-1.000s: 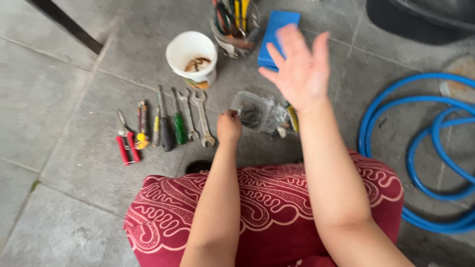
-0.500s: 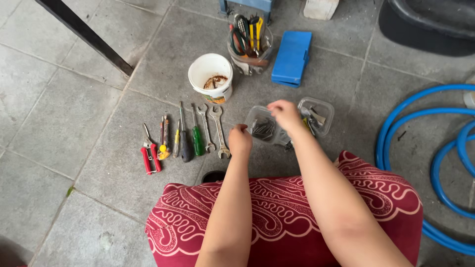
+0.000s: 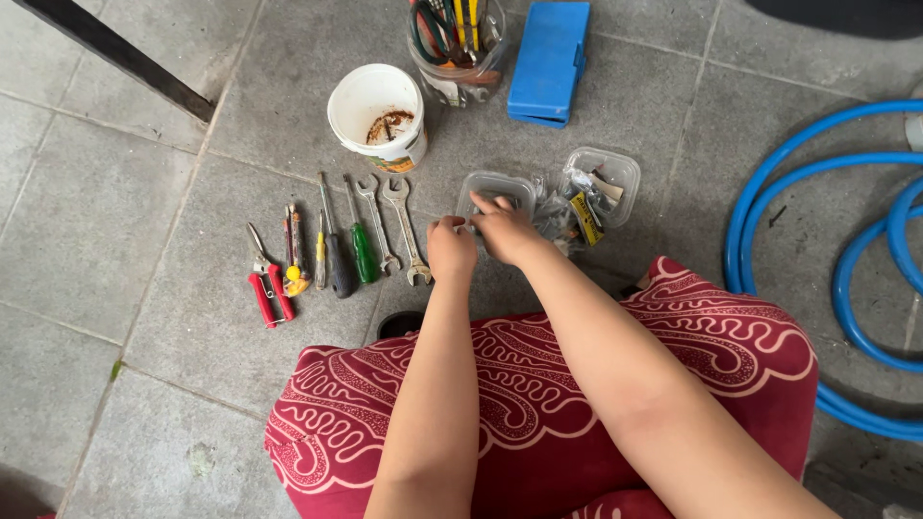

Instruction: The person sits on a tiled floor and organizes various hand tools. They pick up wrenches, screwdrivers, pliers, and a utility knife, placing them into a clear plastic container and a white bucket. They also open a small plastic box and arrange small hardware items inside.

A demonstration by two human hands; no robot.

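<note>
My left hand (image 3: 450, 247) is curled at the near left corner of a small clear plastic box (image 3: 497, 189) that lies on the grey tile floor. My right hand (image 3: 504, 229) lies over the same box, fingers bent onto its near edge, and hides what is inside. Whether either hand pinches something is hidden. A second clear box (image 3: 603, 180) with small hardware sits just right of them.
Left of my hands lies a row of tools: two spanners (image 3: 394, 226), screwdrivers (image 3: 361, 250), red-handled pliers (image 3: 263, 288). Behind stand a white cup (image 3: 375, 111), a clear jar of tools (image 3: 454, 43) and a blue case (image 3: 550, 60). A blue hose (image 3: 817, 221) coils at right.
My right hand came down from open in the air onto the clear box and slid left beside my left hand. The view has shifted.
</note>
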